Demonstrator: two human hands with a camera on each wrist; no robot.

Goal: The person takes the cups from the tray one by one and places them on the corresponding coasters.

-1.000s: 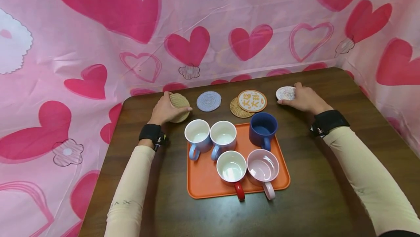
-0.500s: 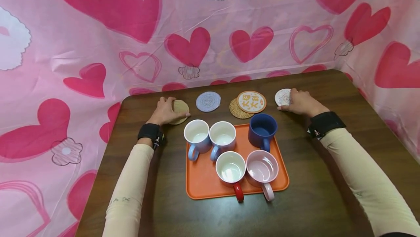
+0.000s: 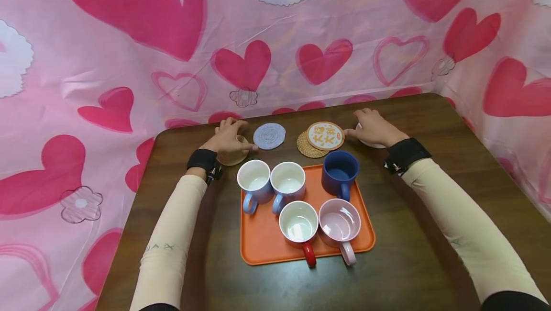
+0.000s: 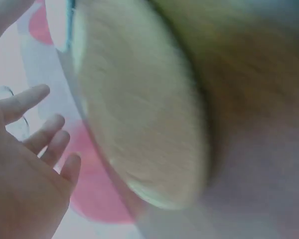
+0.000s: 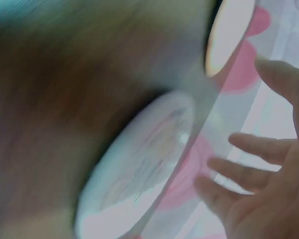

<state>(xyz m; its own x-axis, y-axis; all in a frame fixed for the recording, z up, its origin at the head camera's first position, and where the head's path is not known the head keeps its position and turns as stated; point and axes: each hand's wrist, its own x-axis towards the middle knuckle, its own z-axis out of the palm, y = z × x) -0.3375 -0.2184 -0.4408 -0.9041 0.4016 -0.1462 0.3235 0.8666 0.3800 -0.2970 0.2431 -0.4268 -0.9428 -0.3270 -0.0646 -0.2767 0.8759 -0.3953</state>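
Note:
My left hand (image 3: 227,138) is above a round straw-coloured coaster (image 3: 232,158) at the table's back left. In the left wrist view the fingers (image 4: 54,144) are spread and apart from that coaster, which lies flat. On the back right, my right hand (image 3: 375,128) hovers over a white speckled coaster (image 5: 139,164), its fingers extended and holding nothing. The hand covers most of this coaster in the head view. Between the hands lie a blue-grey woven coaster (image 3: 269,136) and a white coaster with orange lettering (image 3: 325,136), which overlaps a wicker coaster (image 3: 304,146).
An orange tray (image 3: 262,251) in the middle bears several mugs: two light-blue ones (image 3: 258,191) (image 3: 292,195), a navy mug (image 3: 332,182), a pink mug (image 3: 331,237) and a white mug with a red handle (image 3: 309,254). A pink heart-printed cloth (image 3: 181,33) hangs behind the table.
Both hands have let go of their coasters and lifted off them. The left hand has shifted right and up, the right hand left, toward the middle. The coasters lie on the table.

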